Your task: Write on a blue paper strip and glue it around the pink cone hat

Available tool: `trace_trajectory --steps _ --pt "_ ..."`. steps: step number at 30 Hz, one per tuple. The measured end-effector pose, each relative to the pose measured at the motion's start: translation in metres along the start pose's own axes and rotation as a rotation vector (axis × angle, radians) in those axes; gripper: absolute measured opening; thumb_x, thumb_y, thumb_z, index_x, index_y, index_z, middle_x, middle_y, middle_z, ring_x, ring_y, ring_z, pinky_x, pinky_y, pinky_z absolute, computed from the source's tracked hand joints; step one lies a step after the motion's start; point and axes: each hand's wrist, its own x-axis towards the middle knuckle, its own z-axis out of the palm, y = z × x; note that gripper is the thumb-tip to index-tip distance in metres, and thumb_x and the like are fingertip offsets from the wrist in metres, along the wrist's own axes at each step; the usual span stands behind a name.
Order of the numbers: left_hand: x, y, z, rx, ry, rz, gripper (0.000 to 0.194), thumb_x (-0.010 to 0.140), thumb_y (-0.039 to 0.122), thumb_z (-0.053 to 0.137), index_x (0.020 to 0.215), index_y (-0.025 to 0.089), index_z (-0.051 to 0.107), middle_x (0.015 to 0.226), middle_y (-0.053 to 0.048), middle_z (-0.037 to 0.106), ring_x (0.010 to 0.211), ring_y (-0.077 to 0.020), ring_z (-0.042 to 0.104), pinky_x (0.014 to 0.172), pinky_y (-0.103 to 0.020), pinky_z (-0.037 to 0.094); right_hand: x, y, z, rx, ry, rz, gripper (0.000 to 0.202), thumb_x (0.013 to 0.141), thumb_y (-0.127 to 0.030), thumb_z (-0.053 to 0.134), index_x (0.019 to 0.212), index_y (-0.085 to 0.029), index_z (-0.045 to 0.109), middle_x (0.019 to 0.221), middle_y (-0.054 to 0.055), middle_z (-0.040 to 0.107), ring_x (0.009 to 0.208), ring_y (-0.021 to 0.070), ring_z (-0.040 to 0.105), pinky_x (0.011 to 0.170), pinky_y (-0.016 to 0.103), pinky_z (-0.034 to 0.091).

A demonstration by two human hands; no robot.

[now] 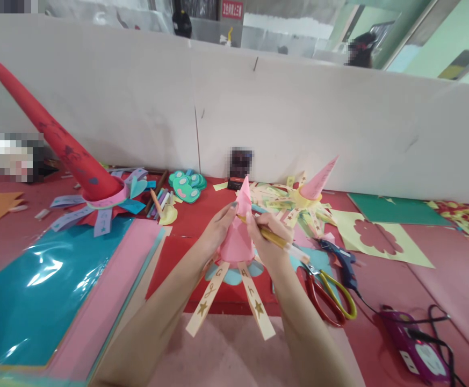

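A pink paper cone (239, 242) stands upright in front of me, with cream paper strips (258, 309) spreading from its base, lettered and marked with gold stars. My left hand (221, 228) is closed on the cone's left side near the top. In my right hand (270, 231) is a gold marker pen (276, 239), its tip against the cone's upper part. Blue paper petals (234, 276) show under the cone's base. Behind to the right, a second pink cone (317, 183) with a yellow base tilts among many cream strips.
Scissors (326, 301) with red and yellow handles, a blue glue gun (341, 263) and a purple power socket (417, 349) with cords lie to the right. At left are a tall red cone (65, 140), coloured markers (158, 203) and a blue glossy sheet (52, 285). A white partition (137, 97) rises behind.
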Motion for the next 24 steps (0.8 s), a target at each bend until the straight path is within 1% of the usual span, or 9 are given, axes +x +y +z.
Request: trace_trajectory --steps 4,7,12,16,21,24 --pt "0.0004 -0.0002 -0.0005 0.004 0.002 0.005 0.036 0.072 0.051 0.060 0.084 0.018 0.064 0.076 -0.003 0.069 0.074 -0.0194 0.064 0.070 -0.029 0.049 0.0001 -0.0022 0.0003 0.011 -0.008 0.009 0.027 0.076 -0.019 0.060 0.055 -0.019 0.044 0.047 -0.007 0.040 0.041 0.0049 0.034 0.044 0.020 0.033" --pt "-0.0004 0.0011 -0.0002 0.004 0.011 0.010 0.034 0.071 0.050 0.061 0.083 0.019 0.065 0.079 -0.004 0.069 0.076 -0.0199 0.064 0.071 -0.030 0.050 0.0002 -0.0028 0.0007 0.028 -0.025 0.017 0.028 0.077 -0.018 0.059 0.055 -0.019 0.041 0.047 -0.007 0.038 0.041 0.0047 0.033 0.043 0.020 0.032" --pt "0.0001 0.0019 -0.0005 -0.010 -0.002 0.019 0.034 0.070 0.050 0.062 0.083 0.018 0.065 0.082 -0.004 0.070 0.078 -0.0203 0.064 0.075 -0.031 0.050 0.0004 -0.0014 0.0014 0.039 -0.026 -0.011 0.032 0.076 -0.015 0.058 0.053 -0.019 0.036 0.047 -0.007 0.034 0.042 0.0042 0.029 0.043 0.019 0.029" --pt "0.0020 0.0006 -0.0019 -0.018 0.004 0.042 0.035 0.068 0.051 0.064 0.082 0.019 0.065 0.084 -0.004 0.070 0.084 -0.0204 0.064 0.079 -0.031 0.049 -0.0003 0.0004 0.0022 0.028 -0.038 -0.002 0.034 0.076 -0.015 0.057 0.052 -0.019 0.033 0.048 -0.007 0.031 0.043 0.0049 0.028 0.043 0.020 0.029" --pt "0.0016 0.0001 -0.0022 -0.013 -0.007 0.048 0.033 0.072 0.050 0.061 0.081 0.019 0.065 0.084 -0.004 0.070 0.084 -0.0202 0.064 0.079 -0.031 0.049 0.0009 -0.0005 0.0013 0.026 -0.034 -0.031 0.036 0.076 -0.013 0.055 0.051 -0.020 0.030 0.049 -0.007 0.029 0.044 0.0053 0.026 0.043 0.021 0.028" --pt "0.0007 0.0008 -0.0022 -0.005 -0.020 0.046 0.035 0.073 0.051 0.060 0.084 0.018 0.065 0.085 -0.005 0.070 0.084 -0.0211 0.064 0.079 -0.032 0.049 0.0026 -0.0027 0.0000 0.004 -0.038 -0.030 0.036 0.076 -0.013 0.053 0.050 -0.020 0.028 0.048 -0.007 0.028 0.043 0.0055 0.027 0.042 0.021 0.027"
